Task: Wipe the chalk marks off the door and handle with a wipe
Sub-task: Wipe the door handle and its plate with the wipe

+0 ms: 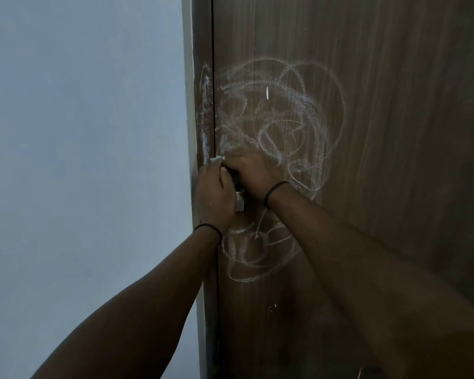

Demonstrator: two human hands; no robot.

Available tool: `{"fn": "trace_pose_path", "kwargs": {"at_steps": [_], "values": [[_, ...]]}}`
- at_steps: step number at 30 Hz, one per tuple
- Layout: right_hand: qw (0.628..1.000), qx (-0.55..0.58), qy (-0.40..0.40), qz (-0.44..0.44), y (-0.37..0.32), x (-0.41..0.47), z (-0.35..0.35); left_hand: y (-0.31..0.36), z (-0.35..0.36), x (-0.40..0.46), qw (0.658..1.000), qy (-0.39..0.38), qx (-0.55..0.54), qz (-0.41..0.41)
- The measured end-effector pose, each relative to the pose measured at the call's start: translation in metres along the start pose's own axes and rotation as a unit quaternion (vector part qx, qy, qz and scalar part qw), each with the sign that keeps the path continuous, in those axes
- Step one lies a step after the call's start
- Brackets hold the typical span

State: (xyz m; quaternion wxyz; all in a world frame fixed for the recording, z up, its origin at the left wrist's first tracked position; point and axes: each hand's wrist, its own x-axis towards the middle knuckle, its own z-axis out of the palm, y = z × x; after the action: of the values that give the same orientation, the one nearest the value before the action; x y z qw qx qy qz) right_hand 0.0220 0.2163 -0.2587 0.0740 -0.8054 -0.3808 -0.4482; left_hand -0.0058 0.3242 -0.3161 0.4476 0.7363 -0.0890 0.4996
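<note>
A dark brown wooden door (381, 132) carries white chalk scribbles (279, 113) in big loops above my hands and a smaller patch below them. Chalk also smears the brown door frame (204, 119) on the left. My left hand (214, 195) grips a small white piece (216, 160) at its fingertips, against the gap between frame and door; I cannot tell whether it is a wipe or chalk. My right hand (251, 173) is curled around the door handle, which it mostly hides. Below the hands a silver metal part of the handle (240, 202) shows.
A pale blue-grey wall (80, 160) fills the left half of the view, ending at the door frame. The right side of the door is plain dark wood without marks.
</note>
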Motion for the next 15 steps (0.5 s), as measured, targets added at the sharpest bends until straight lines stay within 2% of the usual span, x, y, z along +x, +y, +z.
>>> {"fn": "trace_pose_path", "kwargs": {"at_steps": [2,4,6,11,15], "values": [[0.996,0.080,0.009,0.043,0.001,-0.005,0.000,0.001,0.000,-0.001,1.000,-0.010,0.011,0.002],[0.976,0.150,0.062,0.143,0.002,-0.012,0.001,0.000,-0.001,0.000,0.999,-0.021,0.044,0.014],[0.966,0.136,0.095,0.201,0.005,-0.014,0.003,0.002,-0.001,0.003,0.998,-0.030,0.060,0.015],[0.974,0.092,0.055,0.199,0.000,0.001,0.002,0.000,0.002,0.009,0.997,-0.025,0.069,0.023],[0.994,-0.013,-0.028,0.103,-0.011,0.011,0.001,-0.007,0.005,-0.005,0.998,-0.011,0.045,-0.052]]}}
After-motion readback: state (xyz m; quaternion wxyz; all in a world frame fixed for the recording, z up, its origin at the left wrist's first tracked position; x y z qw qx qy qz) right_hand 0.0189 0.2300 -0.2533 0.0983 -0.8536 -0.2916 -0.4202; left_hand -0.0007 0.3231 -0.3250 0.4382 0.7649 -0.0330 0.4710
